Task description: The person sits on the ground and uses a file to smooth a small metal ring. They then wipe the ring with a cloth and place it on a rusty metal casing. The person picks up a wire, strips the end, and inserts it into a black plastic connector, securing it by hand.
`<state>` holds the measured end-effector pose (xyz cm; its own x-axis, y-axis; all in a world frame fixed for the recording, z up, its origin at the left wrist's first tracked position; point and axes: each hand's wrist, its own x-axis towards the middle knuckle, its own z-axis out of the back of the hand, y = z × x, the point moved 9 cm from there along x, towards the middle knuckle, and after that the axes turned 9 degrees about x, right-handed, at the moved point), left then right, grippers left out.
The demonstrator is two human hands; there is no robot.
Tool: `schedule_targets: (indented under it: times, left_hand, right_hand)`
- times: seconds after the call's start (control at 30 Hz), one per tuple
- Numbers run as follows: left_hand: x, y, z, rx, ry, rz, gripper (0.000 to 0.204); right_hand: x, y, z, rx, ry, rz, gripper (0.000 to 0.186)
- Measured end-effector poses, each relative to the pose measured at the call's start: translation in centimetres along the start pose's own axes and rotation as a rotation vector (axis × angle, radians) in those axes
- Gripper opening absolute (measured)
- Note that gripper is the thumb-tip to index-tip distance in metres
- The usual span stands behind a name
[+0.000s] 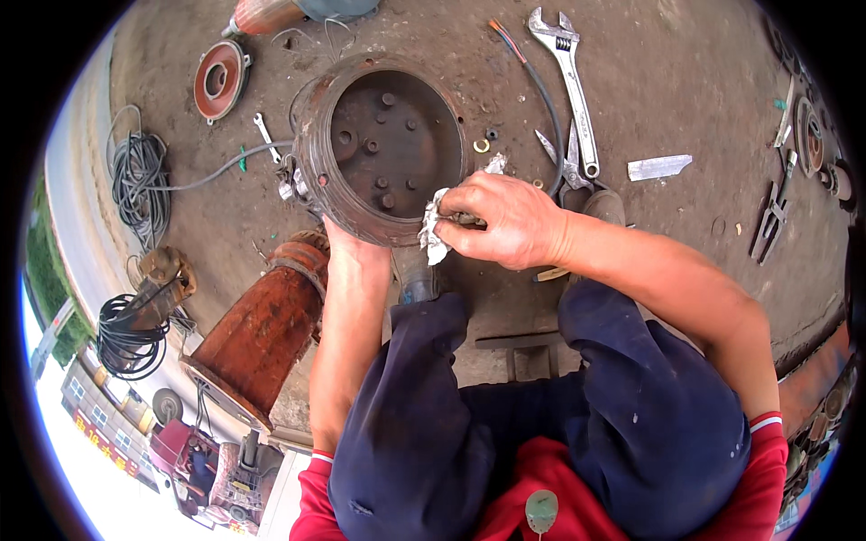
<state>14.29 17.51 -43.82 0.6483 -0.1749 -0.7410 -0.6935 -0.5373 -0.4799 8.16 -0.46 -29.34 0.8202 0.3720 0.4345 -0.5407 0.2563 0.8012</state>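
A round, rusty metal housing [316, 149] is tilted toward me, its open mouth showing several bolts and bosses inside. My left hand [352, 236] holds its lower left side from beneath, with the fingers mostly hidden behind it. My right hand [501, 219] grips a crumpled white cloth or paper wad [434, 230] against the lower right of the rim, fingers bent round it. Just right of the housing lie a small brass-coloured ring [481, 145], a cable with coloured wire ends [541, 86] and a large adjustable wrench [577, 108]. A small spanner [269, 140] lies to the left.
A red round cover [219, 83] lies upper left. Cable coils [140, 194], a rusty red cylinder [253, 343] and a pump-like unit [144, 307] line the left side. A puller [771, 221] and metal parts [809, 135] lie right. A red vehicle [180, 451] stands lower left.
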Motion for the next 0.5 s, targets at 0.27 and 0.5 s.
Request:
schedule_targets:
  times: [0.27,0.5]
  left_hand:
    - [-4.3,-0.7,-0.2,0.018,0.065,0.098,0.036]
    - [-7.8,-1.7,0.7,0.048,0.070,0.130,0.037]
  right_hand:
    - [0.1,-7.7,9.1,-0.202,-0.427,-0.328,0.026]
    - [-2.1,-0.5,0.9,0.240,-0.308,-0.445,0.024]
